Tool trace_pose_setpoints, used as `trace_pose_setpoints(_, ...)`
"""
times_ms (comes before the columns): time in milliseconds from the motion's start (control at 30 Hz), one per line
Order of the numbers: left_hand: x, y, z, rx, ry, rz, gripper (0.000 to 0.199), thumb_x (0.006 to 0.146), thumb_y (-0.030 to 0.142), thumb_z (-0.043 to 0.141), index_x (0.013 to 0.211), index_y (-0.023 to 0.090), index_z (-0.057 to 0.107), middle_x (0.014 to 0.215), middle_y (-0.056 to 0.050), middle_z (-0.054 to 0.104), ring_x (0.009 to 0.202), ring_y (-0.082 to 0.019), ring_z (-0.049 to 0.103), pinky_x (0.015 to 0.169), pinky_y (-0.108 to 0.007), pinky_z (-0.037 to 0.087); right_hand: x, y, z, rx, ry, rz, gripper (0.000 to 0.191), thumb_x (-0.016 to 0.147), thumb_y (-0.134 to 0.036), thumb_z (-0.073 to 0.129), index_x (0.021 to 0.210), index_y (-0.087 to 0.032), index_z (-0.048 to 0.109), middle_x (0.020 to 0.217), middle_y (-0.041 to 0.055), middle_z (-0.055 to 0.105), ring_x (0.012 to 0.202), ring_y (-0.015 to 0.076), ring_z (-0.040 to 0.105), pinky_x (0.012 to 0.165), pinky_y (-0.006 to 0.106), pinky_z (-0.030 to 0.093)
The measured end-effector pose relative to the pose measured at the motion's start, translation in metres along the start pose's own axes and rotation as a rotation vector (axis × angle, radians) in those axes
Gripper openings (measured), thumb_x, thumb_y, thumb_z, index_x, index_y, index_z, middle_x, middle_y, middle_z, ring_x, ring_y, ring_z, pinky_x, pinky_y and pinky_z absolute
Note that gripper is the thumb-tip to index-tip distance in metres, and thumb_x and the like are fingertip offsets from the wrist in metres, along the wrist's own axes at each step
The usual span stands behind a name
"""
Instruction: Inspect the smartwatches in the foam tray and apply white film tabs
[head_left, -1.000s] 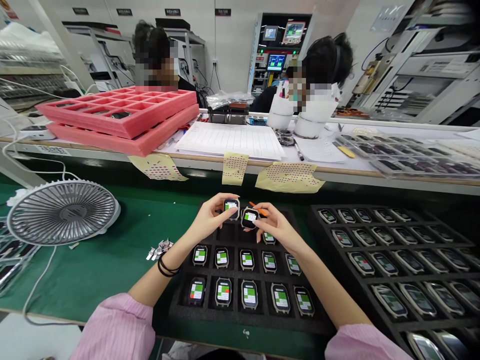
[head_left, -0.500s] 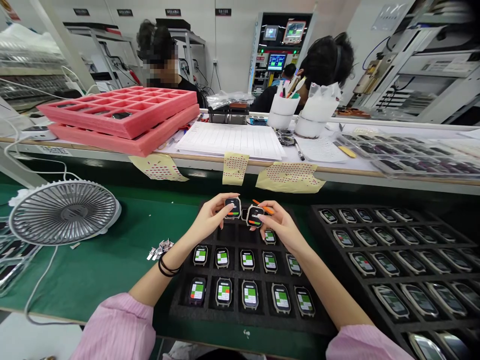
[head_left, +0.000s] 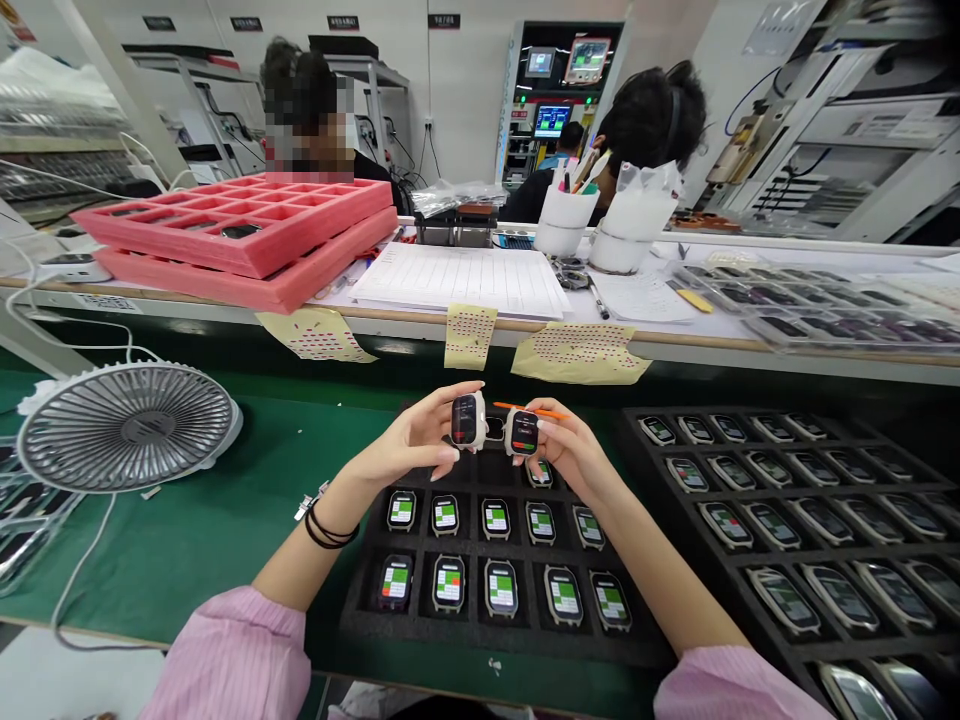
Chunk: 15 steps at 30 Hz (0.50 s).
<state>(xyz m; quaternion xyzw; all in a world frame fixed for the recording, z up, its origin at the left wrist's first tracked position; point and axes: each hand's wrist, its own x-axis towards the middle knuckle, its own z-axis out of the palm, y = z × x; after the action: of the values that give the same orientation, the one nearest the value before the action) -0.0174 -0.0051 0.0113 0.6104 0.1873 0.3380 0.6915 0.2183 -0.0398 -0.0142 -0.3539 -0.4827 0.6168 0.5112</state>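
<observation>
My left hand (head_left: pixel 420 432) grips a smartwatch body (head_left: pixel 466 420) by its edges, its dark screen tilted and its side showing. Close beside it, my right hand (head_left: pixel 566 440) is closed on a second smartwatch body (head_left: pixel 521 432) with a dark screen and a small red and green band. A thin orange stick (head_left: pixel 551 411) also lies in the right hand, passing behind that watch. Both hands are over the back rows of a black foam tray (head_left: pixel 472 545). Several strapless watches with green and white screens, such as one watch (head_left: pixel 495 519), sit in its compartments.
A second black tray (head_left: pixel 739 515) of watches stands at the right. To the left are a grey fan (head_left: pixel 127 425) and small metallic pieces (head_left: pixel 306 504). Pink foam trays (head_left: pixel 255 255), papers (head_left: pixel 457 278) and white cups (head_left: pixel 566 220) occupy the shelf ahead. Two people sit beyond.
Both watches have turned, the left one now showing its side. My left thumb has come off the screen to below the watch. The orange stick has swung flatter.
</observation>
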Motion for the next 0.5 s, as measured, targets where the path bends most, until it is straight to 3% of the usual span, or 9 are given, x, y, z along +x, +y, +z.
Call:
trace_pose_setpoints(167,0.003,-0.003,0.004,0.195,0.099,0.004,0.062,0.082,0.033,0.068,0.14,0.028,0.046,0.119,-0.011,0.059,0.089,-0.018,0.058,0.049,-0.016,0.046,0.001,0.002,0.0,-0.046,0.019,-0.025,0.029,0.081,-0.04,0.068,0.099,-0.024,0.052,0.084,0.0028,0.068,0.063,0.02,0.069,0.041,0.025,0.047)
trace_pose_setpoints(267,0.007,-0.009,0.006,0.372,0.196,-0.004,0.055,0.087,0.036,0.061,0.139,0.027,0.047,0.118,-0.009,0.06,0.084,-0.016,0.058,0.049,-0.016,0.044,0.003,0.007,0.0,-0.099,0.038,-0.055,0.031,0.08,-0.038,0.07,0.101,-0.024,0.052,0.094,0.0042,0.066,0.066,0.019,0.07,0.042,0.024,0.048)
trace_pose_setpoints(333,0.009,-0.013,0.006,0.444,0.229,0.0,0.053,0.088,0.036,0.06,0.138,0.025,0.048,0.113,-0.008,0.062,0.082,-0.015,0.058,0.05,-0.017,0.044,0.003,0.01,0.0,-0.124,0.034,-0.069,0.034,0.079,-0.035,0.072,0.103,-0.024,0.051,0.099,0.0045,0.065,0.072,0.0195,0.071,0.043,0.023,0.049)
trace_pose_setpoints(500,0.012,-0.018,0.007,0.49,0.273,0.058,0.048,0.086,0.033,0.063,0.131,0.02,0.054,0.113,-0.009,0.064,0.099,-0.02,0.059,0.059,-0.017,0.046,0.004,0.013,0.001,-0.153,0.019,-0.055,0.038,0.078,-0.032,0.074,0.106,-0.025,0.048,0.103,0.0043,0.063,0.08,0.0197,0.07,0.046,0.022,0.05)
